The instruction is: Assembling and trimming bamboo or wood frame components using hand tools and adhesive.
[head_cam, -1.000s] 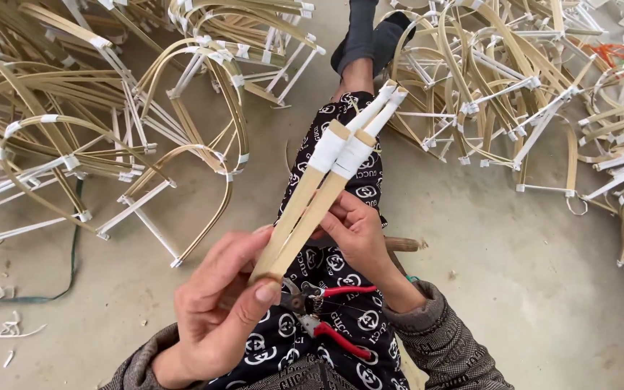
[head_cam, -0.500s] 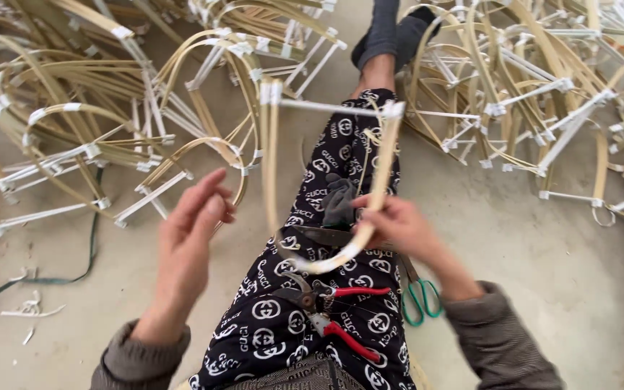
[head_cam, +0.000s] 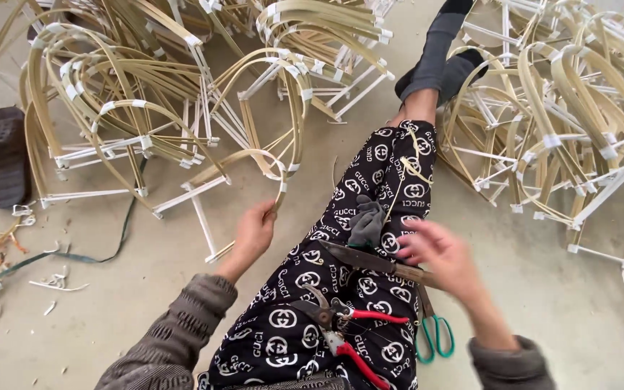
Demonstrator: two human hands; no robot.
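Observation:
My left hand [head_cam: 254, 232] grips one end of a bent bamboo frame [head_cam: 250, 160], an arched strip taped to white cross sticks. The frame rests on the floor to the left of my leg, at the edge of a pile of similar frames [head_cam: 146, 94]. My right hand [head_cam: 438, 254] is blurred, its fingers apart, and it hovers over my lap just above the handle of a long knife [head_cam: 359, 258]. The knife lies across my patterned black trousers [head_cam: 305, 289]. I cannot tell whether the hand touches it.
Red-handled pliers [head_cam: 348, 325] and a dark grey cloth [head_cam: 367, 222] lie on my lap. Green-handled scissors [head_cam: 435, 336] sit on the floor by my right arm. Another heap of frames [head_cam: 572, 108] fills the right. At far left are a dark sandal [head_cam: 0, 155] and a green strap [head_cam: 74, 256].
The bent frame was held up over my lap in both hands. My left hand has carried it down to the left by the pile. My right hand has let go and dropped toward the knife.

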